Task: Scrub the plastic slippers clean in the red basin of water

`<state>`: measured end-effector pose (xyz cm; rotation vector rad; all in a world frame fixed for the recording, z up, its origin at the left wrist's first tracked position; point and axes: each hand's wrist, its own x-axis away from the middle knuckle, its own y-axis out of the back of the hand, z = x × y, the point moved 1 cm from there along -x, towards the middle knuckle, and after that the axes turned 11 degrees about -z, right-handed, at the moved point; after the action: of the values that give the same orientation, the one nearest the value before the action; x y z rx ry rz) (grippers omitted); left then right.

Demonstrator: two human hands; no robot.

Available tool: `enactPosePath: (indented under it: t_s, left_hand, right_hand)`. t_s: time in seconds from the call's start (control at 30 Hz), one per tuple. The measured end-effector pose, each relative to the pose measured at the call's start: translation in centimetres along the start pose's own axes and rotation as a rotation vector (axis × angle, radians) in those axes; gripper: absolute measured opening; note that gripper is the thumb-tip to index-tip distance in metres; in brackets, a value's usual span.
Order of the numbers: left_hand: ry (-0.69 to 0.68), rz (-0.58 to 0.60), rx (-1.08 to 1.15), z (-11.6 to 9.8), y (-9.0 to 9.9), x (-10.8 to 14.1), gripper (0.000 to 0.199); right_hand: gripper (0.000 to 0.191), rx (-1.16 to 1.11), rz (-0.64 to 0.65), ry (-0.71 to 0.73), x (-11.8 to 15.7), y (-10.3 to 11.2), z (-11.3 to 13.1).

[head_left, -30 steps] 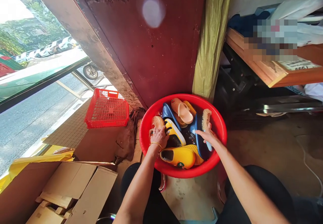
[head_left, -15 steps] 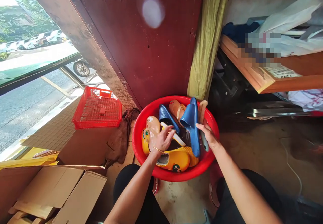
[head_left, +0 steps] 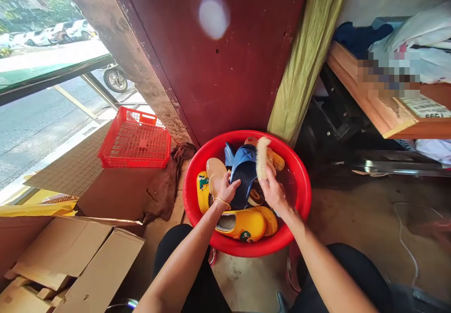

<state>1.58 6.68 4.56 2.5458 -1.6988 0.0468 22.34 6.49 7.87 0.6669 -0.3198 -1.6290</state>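
Note:
My left hand (head_left: 227, 191) is closed on the near left side of a dark blue slipper (head_left: 242, 191), which is tilted so its footbed shows. My right hand (head_left: 274, 194) grips a scrub brush (head_left: 262, 157) with pale bristles, held upright just right of the slipper. Its handle is mostly hidden by the hand. Both hands are over a round red basin (head_left: 189, 193). Inside, near me, lies a yellow clog (head_left: 244, 221) with a green cartoon patch. At the left rest a tan clog (head_left: 215, 168) and another yellow clog (head_left: 202, 193). Another blue slipper (head_left: 229, 153) shows partly behind.
A red plastic crate (head_left: 136, 144) stands left of the basin, beside a brown cloth (head_left: 165, 198). Cardboard boxes (head_left: 70, 252) fill the near left. Behind the basin are a dark red door (head_left: 218, 78) and a yellowish curtain (head_left: 299, 78). A wooden table (head_left: 373, 101) juts in at the right.
My left hand, held loose over the basin before, now grips a blue slipper. My right hand has moved inward from the basin's right side and raised the brush that lay there.

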Motion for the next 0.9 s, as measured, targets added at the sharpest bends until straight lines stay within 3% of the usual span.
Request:
enactPosePath:
  t_s: [0.1, 0.2, 0.3, 0.37, 0.47, 0.53, 0.63, 0.8, 0.9]
  left_hand:
    - [-0.168, -0.008, -0.194, 0.3, 0.0, 0.3, 0.037]
    - [-0.299, -0.026, -0.437, 0.1, 0.4, 0.7, 0.047]
    - [-0.29, -0.027, -0.539, 0.0, 0.5, 0.9, 0.052]
    - [-0.261, -0.021, -0.52, 0.2, 0.1, 0.9, 0.05]
    - [-0.245, 0.0, -0.397, 0.3, -0.6, 0.9, 0.047]
    - [-0.254, 0.016, -0.323, 0.2, -0.9, 0.9, 0.048]
    - [-0.263, 0.041, -0.318, 0.0, -1.2, 1.2, 0.057]
    - [-0.204, 0.121, -0.355, 0.2, -1.3, 1.5, 0.061]
    - [-0.095, 0.147, -0.157, 0.4, -1.1, 0.7, 0.053]
  right_hand:
    - [0.057, 0.13, 0.203, 0.109, 1.1, 0.9, 0.0]
    - [0.056, 0.212, 0.326, 0.091, 2.1, 3.7, 0.2]
    - [0.058, 0.271, 0.404, 0.077, 3.9, 6.5, 0.8]
    - [0.06, 0.256, 0.446, 0.041, 5.8, 7.3, 1.4]
    - [0.059, 0.171, 0.505, -0.01, 8.5, 6.2, 2.1]
    - [0.058, 0.17, 0.458, -0.038, 8.9, 4.4, 2.4]
    - [0.055, 0.26, 0.345, -0.113, 6.0, 1.7, 3.1]
    - [0.048, 0.333, 0.337, -0.241, -1.3, -0.7, 5.5]
    - [0.049, 0.341, 0.379, -0.206, -0.8, -0.8, 6.5]
